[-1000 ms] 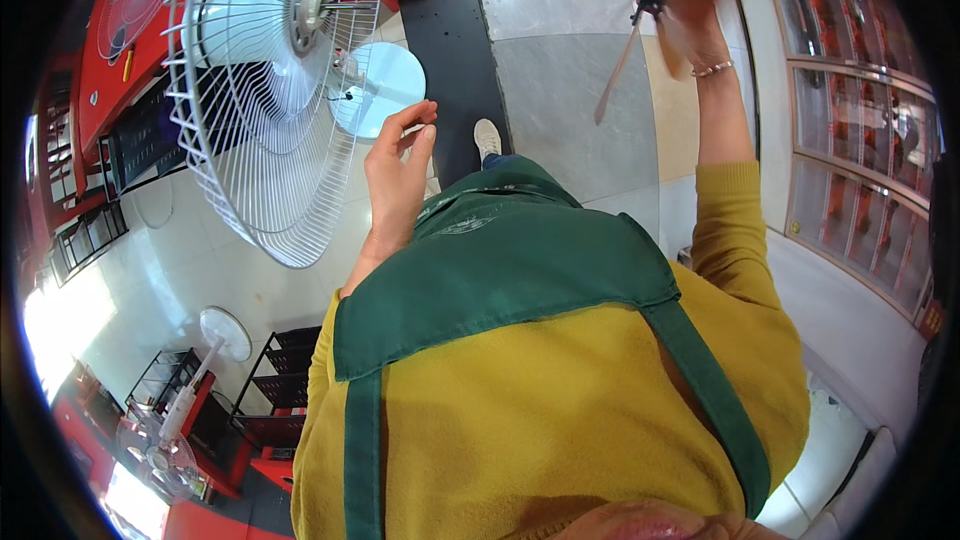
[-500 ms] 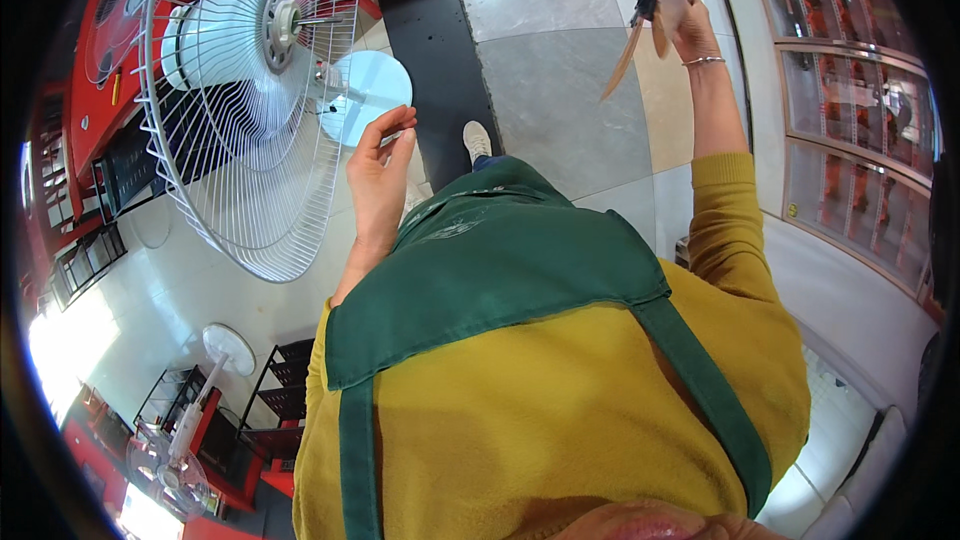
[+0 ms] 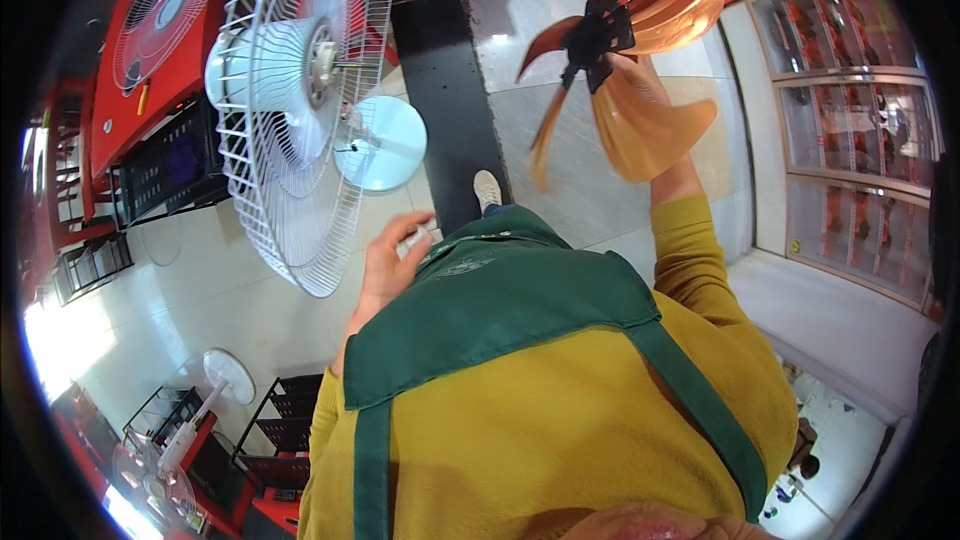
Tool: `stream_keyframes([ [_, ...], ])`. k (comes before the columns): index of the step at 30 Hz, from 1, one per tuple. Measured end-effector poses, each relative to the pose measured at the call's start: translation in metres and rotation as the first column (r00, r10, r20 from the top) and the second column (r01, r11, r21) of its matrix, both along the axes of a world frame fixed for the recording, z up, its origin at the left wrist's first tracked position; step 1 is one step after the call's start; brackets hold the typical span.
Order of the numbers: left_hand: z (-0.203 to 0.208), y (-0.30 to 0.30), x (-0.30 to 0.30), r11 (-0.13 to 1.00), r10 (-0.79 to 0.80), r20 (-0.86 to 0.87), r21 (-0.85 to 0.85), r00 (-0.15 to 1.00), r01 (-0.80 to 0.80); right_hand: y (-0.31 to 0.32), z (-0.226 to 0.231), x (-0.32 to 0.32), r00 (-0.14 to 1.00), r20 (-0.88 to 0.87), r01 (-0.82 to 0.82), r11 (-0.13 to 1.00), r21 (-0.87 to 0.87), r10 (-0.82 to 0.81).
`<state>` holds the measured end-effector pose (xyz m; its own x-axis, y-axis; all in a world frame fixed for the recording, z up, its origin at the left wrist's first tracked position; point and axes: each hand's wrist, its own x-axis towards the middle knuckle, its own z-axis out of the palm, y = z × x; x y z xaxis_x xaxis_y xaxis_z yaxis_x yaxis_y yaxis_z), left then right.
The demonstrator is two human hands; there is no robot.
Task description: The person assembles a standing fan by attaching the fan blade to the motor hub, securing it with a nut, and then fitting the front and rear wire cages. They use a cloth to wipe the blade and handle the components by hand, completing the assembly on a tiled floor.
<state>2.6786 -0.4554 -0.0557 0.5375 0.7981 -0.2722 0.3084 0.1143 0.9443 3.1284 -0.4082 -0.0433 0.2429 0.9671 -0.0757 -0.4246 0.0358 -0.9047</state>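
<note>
My right hand (image 3: 628, 75) is raised and grips the black hub of a translucent orange fan blade (image 3: 650, 125), whose vanes spread around it. My left hand (image 3: 392, 262) is curled close to my green apron (image 3: 500, 300), with a small white part (image 3: 420, 236) pinched at its fingertips. To the left of that hand stands a white pedestal fan with a wire rear grille (image 3: 300, 120), a bare motor (image 3: 262, 65) with its shaft showing, and a round pale blue base (image 3: 382, 143). No blade sits on the shaft.
A black floor mat (image 3: 450, 90) runs ahead past my shoe (image 3: 487, 188). A red table with another fan grille (image 3: 165, 10) and black crates (image 3: 170, 165) are at left. Glass display cabinets (image 3: 850, 140) line the right. Another white fan (image 3: 215, 390) and racks stand at lower left.
My right hand has swung the orange blade down and into full view. My left hand has drawn back from the fan toward my chest.
</note>
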Motion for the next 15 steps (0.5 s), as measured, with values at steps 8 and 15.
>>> stream_keyframes([
  [8, 0.038, -0.071, -0.145, 0.883, 0.089, -0.214, -0.435, 0.973, -0.176, 0.057, -0.012, -0.11, 0.919, -0.319, -0.226, 0.973, 0.056, 0.232],
  [15, 0.08, -0.023, -0.207, 0.786, 0.6, -0.281, 0.033, 0.749, -0.617, 0.071, -0.023, -0.156, 0.879, -0.38, -0.284, 0.956, 0.071, 0.289],
])
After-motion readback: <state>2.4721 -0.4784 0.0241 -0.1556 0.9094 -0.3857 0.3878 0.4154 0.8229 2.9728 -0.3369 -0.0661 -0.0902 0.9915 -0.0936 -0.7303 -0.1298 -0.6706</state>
